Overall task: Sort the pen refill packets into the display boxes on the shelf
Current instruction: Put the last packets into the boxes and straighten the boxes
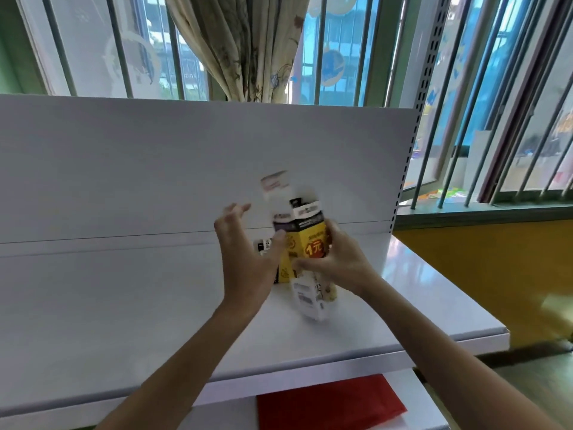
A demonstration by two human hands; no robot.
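My right hand (336,263) grips a bunch of pen refill packets (307,240), yellow with a red price mark and black-and-white tops, held above the white shelf (124,305). The packets are blurred; their white lower ends (310,301) hang below my hand. My left hand (248,252) is at the bunch's left side, thumb touching it and fingers spread and raised. Behind the hands a yellow display box (283,271) stands on the shelf, mostly hidden, with a black-and-white piece (263,245) beside it.
The shelf's white back panel (186,166) rises behind. A lower shelf holds a red sheet (328,405). The shelf's right edge (483,333) ends near a yellow wall, and barred windows and a curtain (245,48) stand behind.
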